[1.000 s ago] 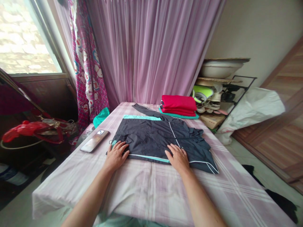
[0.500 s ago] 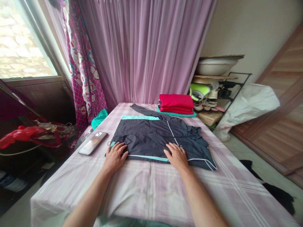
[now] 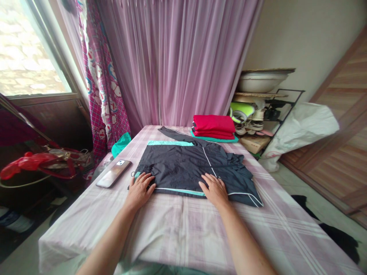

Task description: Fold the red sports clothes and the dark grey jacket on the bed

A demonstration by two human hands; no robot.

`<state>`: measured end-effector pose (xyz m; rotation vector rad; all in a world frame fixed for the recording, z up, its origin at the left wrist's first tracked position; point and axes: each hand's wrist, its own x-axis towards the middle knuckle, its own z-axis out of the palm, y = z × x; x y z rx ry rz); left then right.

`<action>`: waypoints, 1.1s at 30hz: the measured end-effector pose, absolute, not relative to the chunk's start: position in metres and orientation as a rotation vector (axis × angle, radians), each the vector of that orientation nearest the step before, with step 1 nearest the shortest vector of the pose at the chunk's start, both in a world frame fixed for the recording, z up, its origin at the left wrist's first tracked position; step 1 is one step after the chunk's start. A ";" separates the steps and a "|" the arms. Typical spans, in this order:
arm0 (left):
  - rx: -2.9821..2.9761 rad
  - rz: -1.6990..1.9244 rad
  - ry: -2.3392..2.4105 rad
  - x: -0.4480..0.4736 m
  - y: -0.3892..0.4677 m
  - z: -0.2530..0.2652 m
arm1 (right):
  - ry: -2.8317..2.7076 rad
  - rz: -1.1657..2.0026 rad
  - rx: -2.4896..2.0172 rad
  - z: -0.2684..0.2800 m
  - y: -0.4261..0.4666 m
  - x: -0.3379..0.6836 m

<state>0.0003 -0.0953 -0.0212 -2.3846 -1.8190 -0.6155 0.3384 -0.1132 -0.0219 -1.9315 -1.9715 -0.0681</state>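
Observation:
A dark jacket (image 3: 177, 162) with white piping and mint-green trim lies on its side across the checked tablecloth (image 3: 172, 225). One sleeve stretches away toward the far left; the near sleeve is folded along the body. My left hand (image 3: 140, 189) rests flat on the jacket's near left corner, by the hem, fingers apart. On the near edge, right of the middle, my right hand (image 3: 214, 189) lies with its fingers spread over the cloth. Neither hand grips the fabric.
Left of the jacket lies a phone (image 3: 114, 173). Behind it sits a stack of folded red clothes (image 3: 213, 127) on a teal piece. A rack (image 3: 289, 103) with shoes and a basin, plus a white sack (image 3: 304, 126), stands to the right. Purple curtains (image 3: 180, 65) hang behind the table.
The view has shifted very slightly. Both hands stay in place on the jacket, and the jacket lies as before.

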 end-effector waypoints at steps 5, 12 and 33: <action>-2.389 -0.625 -1.814 0.000 -0.095 -0.022 | -1.969 -0.055 -1.927 -0.022 -0.113 0.338; -2.401 -0.591 -1.844 0.000 -0.096 -0.021 | -1.976 -0.066 -1.929 -0.022 -0.113 0.338; -2.403 -0.604 -1.872 0.002 -0.096 -0.018 | -1.976 -0.077 -1.920 -0.026 -0.112 0.340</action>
